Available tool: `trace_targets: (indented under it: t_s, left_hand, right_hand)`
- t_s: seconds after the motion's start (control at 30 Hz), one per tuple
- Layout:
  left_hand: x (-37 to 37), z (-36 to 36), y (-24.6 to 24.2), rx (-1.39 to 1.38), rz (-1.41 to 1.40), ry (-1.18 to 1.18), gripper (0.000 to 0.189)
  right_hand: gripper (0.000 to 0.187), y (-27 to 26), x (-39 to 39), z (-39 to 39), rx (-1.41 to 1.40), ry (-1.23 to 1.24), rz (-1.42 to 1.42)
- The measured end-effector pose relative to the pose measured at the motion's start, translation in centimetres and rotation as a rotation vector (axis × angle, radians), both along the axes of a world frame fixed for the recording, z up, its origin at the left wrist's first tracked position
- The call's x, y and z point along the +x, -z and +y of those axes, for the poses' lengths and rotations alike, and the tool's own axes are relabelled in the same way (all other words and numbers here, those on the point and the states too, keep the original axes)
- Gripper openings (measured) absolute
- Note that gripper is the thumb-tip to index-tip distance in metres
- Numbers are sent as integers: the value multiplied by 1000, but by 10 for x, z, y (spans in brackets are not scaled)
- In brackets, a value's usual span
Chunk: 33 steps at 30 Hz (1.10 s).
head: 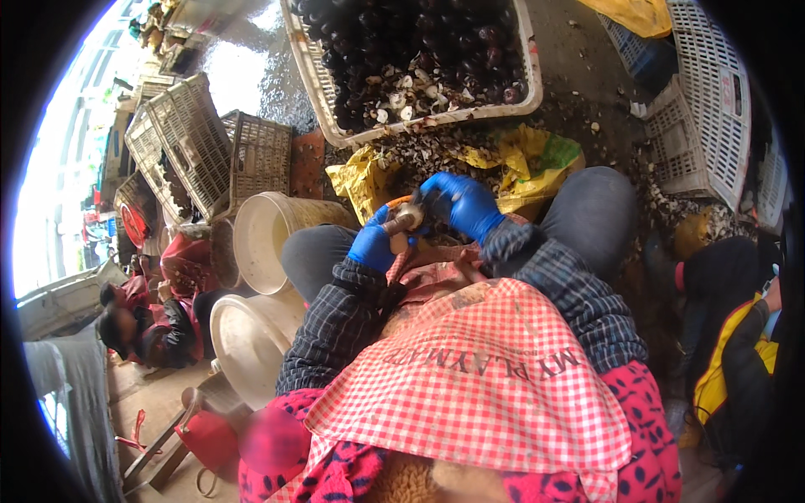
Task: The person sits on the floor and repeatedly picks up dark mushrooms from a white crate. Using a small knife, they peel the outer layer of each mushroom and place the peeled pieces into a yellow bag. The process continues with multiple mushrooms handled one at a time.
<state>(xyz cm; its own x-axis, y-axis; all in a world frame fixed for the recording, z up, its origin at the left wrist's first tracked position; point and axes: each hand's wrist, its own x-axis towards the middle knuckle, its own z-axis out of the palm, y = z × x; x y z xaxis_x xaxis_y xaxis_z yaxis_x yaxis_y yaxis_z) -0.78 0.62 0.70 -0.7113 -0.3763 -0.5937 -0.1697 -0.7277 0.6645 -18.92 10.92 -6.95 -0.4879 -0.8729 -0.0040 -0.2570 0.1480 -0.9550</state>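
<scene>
My left hand [376, 242], in a blue glove with bare-looking thumb and finger, is closed round a pale, partly peeled round piece of produce [412, 217]. My right hand [462, 204], also blue-gloved, is bent close to the right side of that piece; a blurred dark thing lies at its fingertips, and whether it is a tool cannot be told. Both hands are over my lap, above a red checked apron [465, 371]. A yellow plastic sack [544, 166] with peelings lies just beyond. Farther out, a white plastic crate [434, 119] holds dark round produce [490, 56] and pale scraps.
Two whitish buckets [261, 242] [251, 346] lie tipped at my left. Plastic crates [182, 144] stand behind them; more crates [710, 126] are at the right. One person [163, 314] sits at left, another [723, 352] at right. Peelings litter the floor.
</scene>
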Motion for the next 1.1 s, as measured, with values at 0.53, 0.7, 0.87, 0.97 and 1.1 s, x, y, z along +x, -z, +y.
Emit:
trace_targets:
  t_s: [0.53, 0.7, 0.87, 0.97, 1.1]
  left_hand:
    - [-6, 3, -2, -2, 100, 31, 44]
    - [-10, 10, -12, 75, 118, -60, 50]
    - [-10, 4, -4, 8, 168, -43, 53]
    - [-7, 3, 1, -502, 44, 231, 54]
    - [-5, 8, -6, 27, 108, -44, 53]
  right_hand:
    - [40, 1, 7, 7, -166, -76, -82]
    - [45, 25, -8, 2, 246, 56, -209]
    - [37, 9, 10, 2, -219, -29, -237]
    - [35, -1, 10, 4, -171, -29, -76]
    - [37, -2, 1, 4, 187, 121, -203]
